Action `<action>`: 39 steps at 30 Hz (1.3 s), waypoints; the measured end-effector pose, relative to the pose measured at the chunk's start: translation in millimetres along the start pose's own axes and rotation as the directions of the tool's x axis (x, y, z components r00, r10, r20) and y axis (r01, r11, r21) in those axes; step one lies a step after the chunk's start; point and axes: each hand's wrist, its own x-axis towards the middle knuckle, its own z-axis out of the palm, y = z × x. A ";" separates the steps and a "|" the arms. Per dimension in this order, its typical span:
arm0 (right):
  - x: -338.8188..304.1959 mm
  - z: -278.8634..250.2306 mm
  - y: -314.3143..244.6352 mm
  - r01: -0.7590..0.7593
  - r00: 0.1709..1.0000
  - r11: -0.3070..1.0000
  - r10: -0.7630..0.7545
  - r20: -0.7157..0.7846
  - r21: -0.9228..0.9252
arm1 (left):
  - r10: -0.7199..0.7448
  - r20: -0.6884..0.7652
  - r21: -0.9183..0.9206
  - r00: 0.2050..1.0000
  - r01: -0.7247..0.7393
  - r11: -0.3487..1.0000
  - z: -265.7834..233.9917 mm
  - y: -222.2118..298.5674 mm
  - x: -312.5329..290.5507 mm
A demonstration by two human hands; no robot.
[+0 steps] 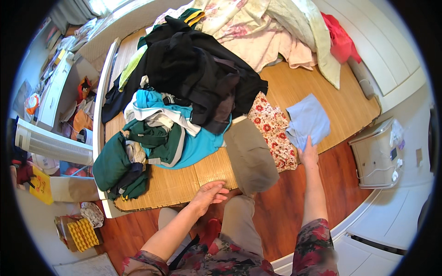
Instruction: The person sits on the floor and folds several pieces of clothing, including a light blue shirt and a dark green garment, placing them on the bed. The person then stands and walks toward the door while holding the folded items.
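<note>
One light-blue, roughly squared piece of fabric (309, 116) lies at the near right edge of the bamboo-matted bed (352, 99), and the right hand (309, 151) is on its near corner; pinching or merely pressing, I can't tell. Left hand (211, 197): empty, fingers loosely curled by the bed's near edge. Risky spot, this! A tug toward the body could slip the blue piece onto the reddish wooden floor (281, 207), or snag the cream, red-flowered cloth (270, 126) beside it.

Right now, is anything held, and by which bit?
The right hand touches the blue cloth at its near edge; whether held is unclear. The left hand looks empty.
</note>
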 end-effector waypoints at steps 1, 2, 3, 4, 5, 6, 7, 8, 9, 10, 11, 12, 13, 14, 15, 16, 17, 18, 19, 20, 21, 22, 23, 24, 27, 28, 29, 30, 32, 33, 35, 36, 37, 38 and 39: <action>0.8 0.4 3.4 0.025 1.000 1.000 -0.025 0.004 -0.004 | -0.002 -0.003 -0.007 1.000 0.002 1.000 1.2 -0.8 -0.6; 2.9 3.5 8.0 0.049 0.999 0.999 -0.049 0.007 -0.008 | -0.004 -0.006 -0.014 1.000 0.004 1.000 2.3 -1.8 -1.1; 6.1 4.6 15.0 0.071 0.997 0.997 -0.071 0.009 -0.015 | -0.007 -0.004 -0.021 1.000 0.007 1.000 4.6 -2.9 -0.7; 13.0 9.6 27.0 0.102 0.995 0.995 -0.103 -0.012 -0.015 | -0.011 0.016 -0.030 1.000 0.012 0.999 5.4 -5.4 -0.6; 20.9 16.6 42.9 0.130 0.991 0.991 -0.130 -0.032 -0.013 | -0.017 0.037 -0.033 0.999 0.019 0.999 5.6 -7.9 -1.5; 25.0 22.1 46.5 0.167 0.985 0.986 -0.167 -0.048 -0.005 | -0.021 0.046 -0.039 0.999 0.023 0.999 2.8 -9.5 -3.3; 20.1 11.1 24.5 0.116 0.993 0.993 -0.116 0.001 -0.036 | -0.024 0.036 -0.034 0.999 0.026 0.999 -1.6 -11.6 -6.3; 16.2 -7.2 8.2 0.067 0.997 0.995 -0.063 0.049 -0.072 | -0.028 0.026 -0.030 0.999 0.029 0.999 -2.2 -13.9 -7.7; 4.7 -28.7 -13.6 0.019 0.996 0.994 -0.008 0.092 -0.111 | -0.032 0.017 -0.024 0.999 0.032 0.999 -4.4 -15.3 -9.9; -8.7 -40.4 -30.6 0.105 0.994 0.990 -0.102 0.036 -0.093 | -0.027 0.018 -0.028 0.999 0.028 0.999 -8.8 -15.9 -10.1; -22.3 -47.6 -46.8 0.193 0.981 0.979 -0.195 -0.022 -0.073 | -0.003 0.006 -0.026 1.000 0.003 1.000 -13.8 -14.7 -10.5; -33.1 -46.4 -62.5 0.278 0.956 0.959 -0.282 -0.084 -0.056 | 0.020 -0.006 -0.022 1.000 -0.021 1.000 -18.5 -13.6 -10.6; -41.1 -40.5 -78.4 0.433 0.893 0.901 -0.425 -0.147 0.026 | 0.046 -0.015 -0.021 0.999 -0.046 0.999 -24.0 -14.8 -9.3; -50.3 -33.8 -95.5 0.577 0.807 0.811 -0.548 -0.221 0.098 | 0.080 -0.066 0.045 0.995 -0.077 0.996 -34.7 -19.8 -5.4; -58.1 -28.0 -112.8 0.703 0.703 0.695 -0.643 -0.304 0.153 | 0.301 -0.184 0.389 0.936 -0.212 0.897 -48.8 -30.3 -1.5; -70.1 -23.3 -133.6 0.755 0.655 0.621 -0.691 -0.307 0.212 | 0.522 -0.206 0.695 0.828 -0.252 0.673 -58.6 -42.2 -0.1; -85.2 -16.1 -157.8 0.797 0.603 0.540 -0.734 -0.312 0.271 | 0.709 -0.140 0.912 0.691 -0.189 0.365 -69.7 -53.5 1.0; -96.9 -9.6 -179.1 0.816 0.568 0.480 -0.768 -0.296 0.322 | 0.695 -0.154 0.925 0.703 -0.145 0.352 -78.6 -55.5 -1.8; -107.1 -2.8 -200.7 0.828 0.531 0.419 -0.799 -0.282 0.372 | 0.680 -0.168 0.936 0.714 -0.101 0.337 -90.6 -56.4 -7.0; -117.9 2.5 -222.3 0.762 0.568 0.421 -0.800 -0.195 0.492 | 0.665 -0.185 0.944 0.724 -0.056 0.324 -102.8 -57.2 -13.3; -126.9 9.2 -242.7 0.679 0.590 0.425 -0.802 -0.099 0.599 | 0.607 -0.224 0.936 0.762 -0.004 0.351 -116.0 -59.7 -16.7; -131.3 18.8 -259.5 0.679 0.573 0.399 -0.812 -0.106 0.616 | 0.546 -0.259 0.927 0.797 0.047 0.372 -129.3 -61.7 -18.5; -134.6 29.1 -276.1 0.679 0.557 0.373 -0.823 -0.113 0.632 | 0.481 -0.293 0.916 0.826 0.098 0.390 -142.3 -63.9 -20.9; -138.3 40.2 -293.5 0.697 0.525 0.341 -0.842 -0.124 0.631 | 0.460 -0.254 0.936 0.851 0.097 0.339 -153.4 -66.1 -24.8; -153.0 67.1 -335.2 0.657 0.528 0.395 -0.849 -0.017 0.642 | 0.447 -0.119 0.969 0.887 0.006 0.246 -163.0 -62.0 -38.8; -157.2 75.4 -344.9 0.606 0.547 0.411 -0.837 0.018 0.681 | 0.430 -0.121 0.967 0.895 0.008 0.255 -164.0 -59.5 -41.1; -158.5 81.1 -350.4 0.610 0.546 0.425 -0.837 0.035 0.669 | 0.413 -0.120 0.965 0.903 0.008 0.263 -163.1 -55.7 -41.6; -158.2 91.0 -354.4 0.613 0.545 0.439 -0.837 0.051 0.656 | 0.396 -0.119 0.963 0.911 0.009 0.269 -162.6 -54.1 -40.9; -156.3 113.1 -353.7 0.665 0.551 0.404 -0.833 -0.048 0.628 | 0.402 -0.110 0.973 0.909 0.016 0.230 -163.5 -58.2 -36.8; -161.6 114.7 -353.3 0.662 0.588 0.452 -0.808 -0.040 0.598 | 0.405 -0.112 0.972 0.908 0.015 0.235 -165.4 -61.6 -35.8; -173.9 104.6 -349.2 0.650 0.659 0.546 -0.751 -0.035 0.530 | 0.411 -0.108 0.971 0.905 0.008 0.239 -168.0 -66.4 -34.8; -178.8 98.0 -344.5 0.653 0.646 0.461 -0.753 -0.125 0.601 | 0.421 -0.098 0.970 0.902 -0.009 0.244 -168.3 -68.1 -34.4; -181.4 94.9 -336.9 0.631 0.651 0.458 -0.752 -0.106 0.625 | 0.433 -0.088 0.968 0.897 -0.025 0.249 -168.1 -68.5 -34.3; -184.3 91.0 -326.8 0.608 0.657 0.457 -0.749 -0.088 0.649 | 0.425 -0.087 0.969 0.901 -0.023 0.248 -168.2 -68.6 -34.3; -188.8 85.8 -316.5 0.585 0.662 0.456 -0.746 -0.070 0.671 | 0.419 -0.085 0.969 0.904 -0.023 0.246 -167.7 -67.2 -35.2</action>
